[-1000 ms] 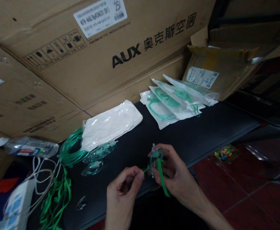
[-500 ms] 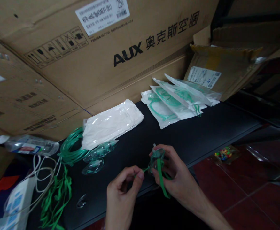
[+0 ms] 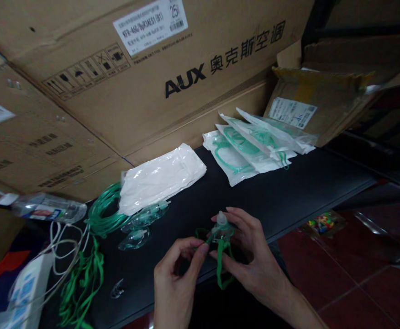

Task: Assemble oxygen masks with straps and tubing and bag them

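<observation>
A clear green-tinted oxygen mask (image 3: 222, 233) is held just above the table's front edge, its pale connector pointing up. My right hand (image 3: 255, 256) grips it from the right side, with thumb and fingers around its rim. A green elastic strap (image 3: 221, 269) hangs down from the mask in a loop. My left hand (image 3: 179, 265) is closed in a pinch at the mask's left side, on the thin strap there. Exactly how the strap sits at that side is hidden by the fingertips.
More masks (image 3: 145, 217) lie left of centre beside coiled green tubing (image 3: 104, 214) and a stack of white pouches (image 3: 162, 176). Loose green straps (image 3: 83, 283), a white cable and a plastic bottle (image 3: 51, 207) are at left. Packed pouches (image 3: 241, 160) lean near an opened carton (image 3: 309, 105).
The mask has turned so its connector stands up more plainly. My left hand has come closer to the mask's side, and the hanging strap has swung left.
</observation>
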{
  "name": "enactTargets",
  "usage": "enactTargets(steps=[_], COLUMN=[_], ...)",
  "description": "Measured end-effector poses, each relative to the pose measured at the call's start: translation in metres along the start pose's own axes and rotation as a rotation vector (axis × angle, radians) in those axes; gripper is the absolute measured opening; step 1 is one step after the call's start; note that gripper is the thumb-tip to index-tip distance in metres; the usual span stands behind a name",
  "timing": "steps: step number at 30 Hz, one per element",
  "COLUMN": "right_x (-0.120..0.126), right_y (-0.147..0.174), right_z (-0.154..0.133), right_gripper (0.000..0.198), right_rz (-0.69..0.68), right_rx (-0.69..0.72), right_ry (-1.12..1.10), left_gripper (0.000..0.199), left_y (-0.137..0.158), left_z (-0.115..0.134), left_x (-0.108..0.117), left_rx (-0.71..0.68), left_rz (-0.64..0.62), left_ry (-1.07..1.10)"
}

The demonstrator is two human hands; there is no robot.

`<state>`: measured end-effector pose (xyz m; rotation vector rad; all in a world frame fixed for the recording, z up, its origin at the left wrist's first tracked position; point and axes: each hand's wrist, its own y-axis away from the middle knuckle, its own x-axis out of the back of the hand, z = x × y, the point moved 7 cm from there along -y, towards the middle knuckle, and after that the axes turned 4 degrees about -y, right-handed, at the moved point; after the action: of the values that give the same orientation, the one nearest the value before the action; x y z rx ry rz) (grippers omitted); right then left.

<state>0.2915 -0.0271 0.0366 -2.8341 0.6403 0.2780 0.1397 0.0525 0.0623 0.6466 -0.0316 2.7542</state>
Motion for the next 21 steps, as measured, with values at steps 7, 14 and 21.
enactTargets(steps=[7, 14, 21], right_x=[-0.001, -0.018, -0.018], right_y=[-0.001, 0.009, 0.01], right_z=[-0.001, -0.005, -0.01], right_gripper=[0.05, 0.073, 0.059], right_rz=[-0.067, -0.238, -0.241], right_rx=[0.05, 0.297, 0.208], right_ry=[0.028, 0.271, 0.261], left_gripper=[0.028, 0.043, 0.036], left_y=[-0.007, -0.007, -0.014], left_z=[-0.01, -0.024, -0.035], left_x=[0.003, -0.003, 0.001], left_rx=[0.018, 0.202, 0.194], left_rz=[-0.008, -0.048, -0.111], left_ry=[0.037, 0.263, 0.299])
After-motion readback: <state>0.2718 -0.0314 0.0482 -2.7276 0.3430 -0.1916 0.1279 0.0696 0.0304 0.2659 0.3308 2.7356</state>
